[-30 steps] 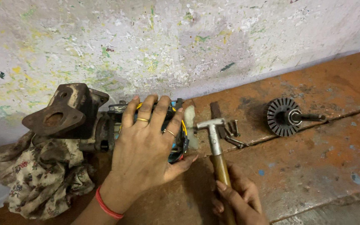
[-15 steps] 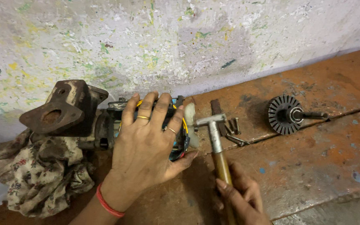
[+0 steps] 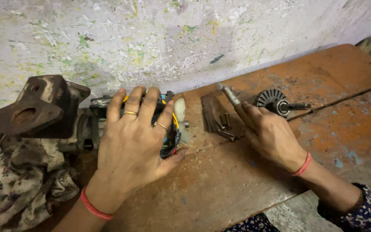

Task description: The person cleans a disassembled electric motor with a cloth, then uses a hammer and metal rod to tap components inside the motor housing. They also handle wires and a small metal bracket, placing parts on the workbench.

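My left hand (image 3: 132, 146) lies palm down on a dark motor part (image 3: 170, 129) with yellow and blue wires, pressing it to the wooden bench (image 3: 237, 180). Rings sit on two fingers and a red band on the wrist. My right hand (image 3: 271, 137) is to the right, closed on a hammer whose grey steel end (image 3: 227, 93) sticks up past the fingers. The handle is hidden under the hand. Below that steel end lie a flat dark metal piece (image 3: 210, 112) and a few bolts (image 3: 226, 129).
A heavy rusty metal casting (image 3: 31, 109) sits at the left on a flowered rag (image 3: 18, 184). A finned round rotor with a shaft (image 3: 275, 102) lies behind my right hand. A paint-spattered wall (image 3: 172, 38) stands close behind the bench.
My right hand has moved right and up with the hammer. Its head has lifted off the spot beside the motor part, and the wooden handle is no longer visible. The left hand has stayed put.
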